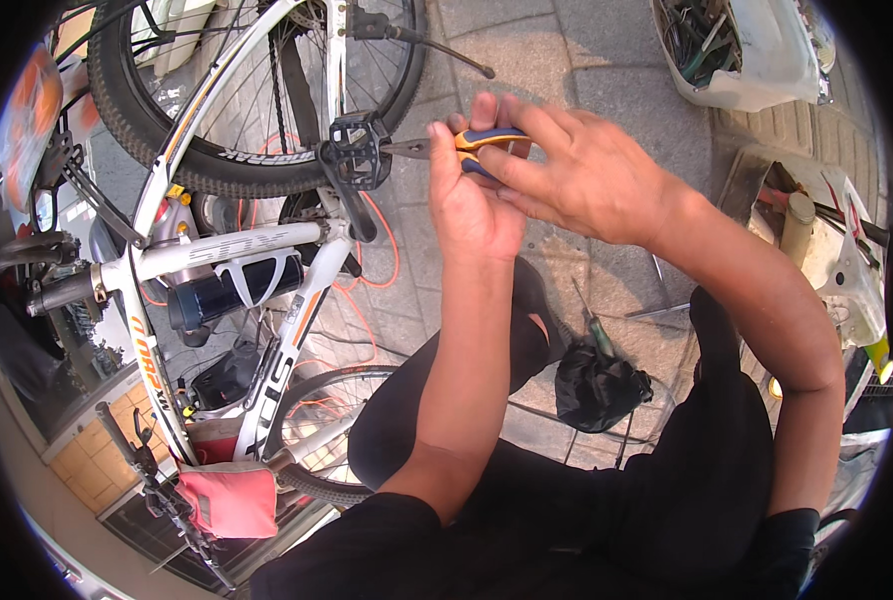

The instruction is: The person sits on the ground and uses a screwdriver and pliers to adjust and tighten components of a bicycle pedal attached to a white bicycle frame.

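Both hands meet on one tool, upper centre of view, just right of the bike's pedal. Right hand (595, 178): fingers part-curled around the blue-and-yellow handles of a pair of pliers (487, 137); grasp closed on the tool, handles slightly spread. Left hand (475, 212): palm turned up toward the camera, thumb laid across the pliers near the pivot, fingertips showing beyond the handles; also grasping, though the contact of the fingers behind is hidden. Pliers point left, grey nose at the right edge of the black pedal (359, 150). Cannot tell whether the tip touches the pedal or stops just beside it.

Pedal sits on a black crank (343, 203), which joins the white bike frame (227, 252). Above and left of it, a wheel with a knobbly black tyre (257, 178). Dark bottle (232, 297) held in a white cage on the frame. Orange cable (397, 255) curls over the paving (602, 45) below the pedal. Pink bag (232, 500) at lower left, near the handlebar.

Between the person's legs: black bag (597, 390), a green-handled tool (599, 335) against it. Upper right: white tub (767, 85) filled with tools.
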The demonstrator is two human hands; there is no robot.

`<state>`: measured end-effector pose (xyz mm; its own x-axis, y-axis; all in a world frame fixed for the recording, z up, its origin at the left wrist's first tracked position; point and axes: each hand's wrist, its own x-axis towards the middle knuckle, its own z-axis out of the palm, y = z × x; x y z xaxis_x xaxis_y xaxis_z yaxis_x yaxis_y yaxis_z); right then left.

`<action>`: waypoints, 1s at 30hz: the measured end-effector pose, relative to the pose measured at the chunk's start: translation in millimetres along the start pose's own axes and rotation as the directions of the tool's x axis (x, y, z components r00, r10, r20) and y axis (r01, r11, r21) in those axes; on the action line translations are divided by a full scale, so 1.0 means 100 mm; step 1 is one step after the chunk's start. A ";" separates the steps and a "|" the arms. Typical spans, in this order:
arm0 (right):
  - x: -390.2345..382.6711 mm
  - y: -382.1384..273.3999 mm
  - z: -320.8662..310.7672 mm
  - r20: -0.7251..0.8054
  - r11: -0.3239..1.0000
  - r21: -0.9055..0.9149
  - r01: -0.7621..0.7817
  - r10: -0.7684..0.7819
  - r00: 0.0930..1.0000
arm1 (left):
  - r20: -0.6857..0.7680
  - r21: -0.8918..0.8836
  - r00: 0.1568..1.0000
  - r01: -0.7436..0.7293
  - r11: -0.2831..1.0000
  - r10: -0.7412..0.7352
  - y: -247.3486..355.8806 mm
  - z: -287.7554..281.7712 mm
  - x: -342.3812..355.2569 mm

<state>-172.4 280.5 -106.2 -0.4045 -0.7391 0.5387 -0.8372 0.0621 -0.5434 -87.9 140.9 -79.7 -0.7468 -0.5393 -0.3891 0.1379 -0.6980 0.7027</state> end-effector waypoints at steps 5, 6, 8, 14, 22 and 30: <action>0.06 -0.03 -0.08 0.201 0.959 0.203 -0.197 0.156 0.967 | 0.035 -0.023 0.999 -0.003 1.000 0.004 -0.03 -0.04 -0.01; 0.08 -0.05 -0.12 0.284 0.932 0.243 -0.270 0.197 0.938 | 0.045 -0.049 0.999 -0.002 0.999 0.004 -0.04 -0.05 -0.01; 0.10 -0.06 -0.13 0.323 0.892 0.288 -0.349 0.252 0.912 | 0.078 -0.089 0.997 -0.001 0.996 0.008 -0.06 -0.09 -0.03; 0.04 -0.03 0.00 0.262 0.764 0.494 -0.415 0.324 0.909 | 0.051 -0.111 0.998 -0.020 0.994 0.026 -0.14 -0.17 -0.09; 0.02 0.07 0.14 0.286 0.602 0.669 -0.437 0.334 0.898 | -0.068 -0.142 0.994 -0.099 0.985 0.091 -0.08 -0.37 -0.02; 0.11 0.11 0.06 0.442 0.440 0.683 -0.583 0.386 0.810 | -0.204 -0.196 0.948 -0.285 0.938 0.245 0.50 -0.61 0.35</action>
<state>-184.4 268.7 -110.1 -0.4874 -0.8712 -0.0583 0.1185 0.0001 -0.9929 -67.7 58.5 -94.2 -0.5412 -0.7784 -0.3180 0.4695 -0.5935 0.6537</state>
